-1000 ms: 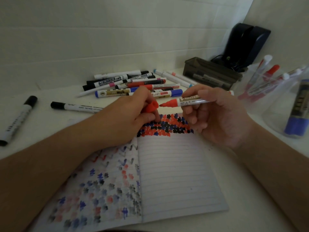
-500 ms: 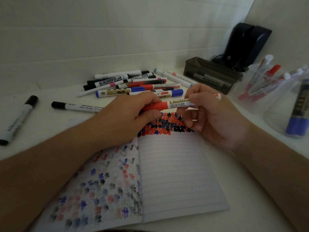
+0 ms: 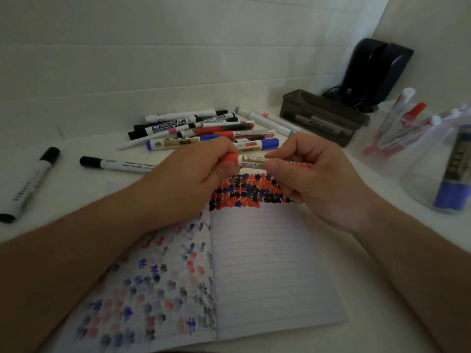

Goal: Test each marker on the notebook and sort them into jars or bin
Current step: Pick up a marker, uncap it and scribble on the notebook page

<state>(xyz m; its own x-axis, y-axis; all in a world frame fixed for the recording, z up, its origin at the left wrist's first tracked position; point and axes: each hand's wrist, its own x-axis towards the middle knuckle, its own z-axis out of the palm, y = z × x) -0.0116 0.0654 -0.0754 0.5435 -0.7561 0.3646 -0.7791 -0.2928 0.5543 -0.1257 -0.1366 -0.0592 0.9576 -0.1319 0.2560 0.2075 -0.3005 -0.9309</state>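
Holding one red marker [image 3: 254,161]: two hands.

You face a white wall [image 3: 178,52] crossed by faint horizontal seams, meeting a second pale wall [image 3: 433,26] in the corner at your upper right. Below them runs a white counter [image 3: 76,189], its surface dim under low, soft light. In that corner stands a dark blue-black device [image 3: 374,70] with a thin cable trailing at its base; what it is, you cannot tell

White table [image 3: 84,189]: notebook [image 3: 267,271], loose markers [image 3: 204,131], seemingly three jars [image 3: 382,138].
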